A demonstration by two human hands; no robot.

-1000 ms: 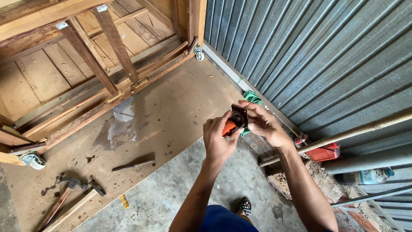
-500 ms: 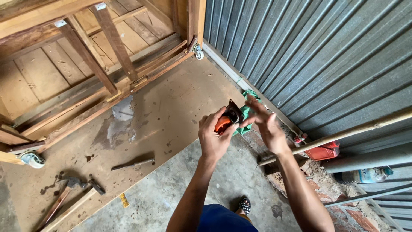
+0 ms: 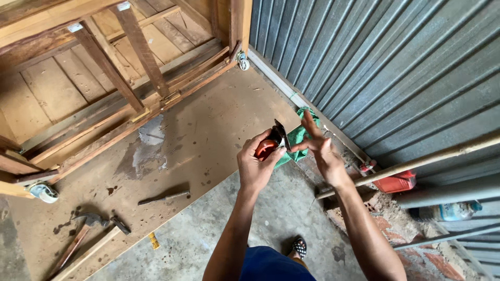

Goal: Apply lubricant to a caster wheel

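Caster wheel (image 3: 268, 147), orange-red with a dark metal plate on top, sits in my left hand (image 3: 256, 165), whose fingers (image 3: 260, 139) are curled tight around it, holding it in the air above the plywood sheet (image 3: 208, 135). My right hand (image 3: 322, 152) is just beside it with its fingers (image 3: 308, 124) spread wide and gripping nothing, one fingertip near the plate edge. I judge the wheel could slip and drop onto the concrete floor (image 3: 271, 218), since only one hand has it, and the plate's thin edge could nick my open right hand. Behind the hands a green cloth (image 3: 298, 136) lies against the foot of the corrugated metal wall (image 3: 396, 67). Further right, a flat red container (image 3: 396, 183) lies under a pole, and a clear bottle (image 3: 442, 211) with a pale label lies on its side. Small white tags (image 3: 74, 27) are stuck on the wooden frame's struts, upper left. A chisel (image 3: 164, 198) and hammer (image 3: 78, 237) lie on the sheet, where I might step.
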